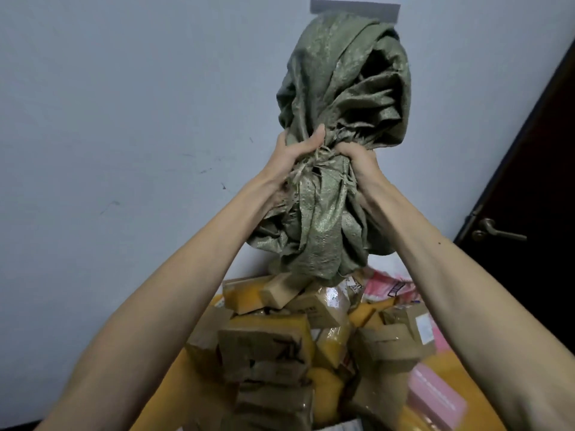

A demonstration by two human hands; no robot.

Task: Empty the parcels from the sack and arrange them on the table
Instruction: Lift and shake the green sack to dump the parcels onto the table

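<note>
Dim, even indoor light with soft shadows, wide-angle bending at the edges, nearest parcels (273,396) blurred.

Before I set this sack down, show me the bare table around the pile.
Bare table shows left of the parcel pile, beside the left forearm, and in a strip on the right between the pink parcel and the right forearm. The middle, under the sack, is crowded.

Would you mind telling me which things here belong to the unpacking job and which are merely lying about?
Job: green sack, gripped by left hand and right hand; parcels heaped below; table.
Not part of it: door, door handle, grey wall panel.
</note>
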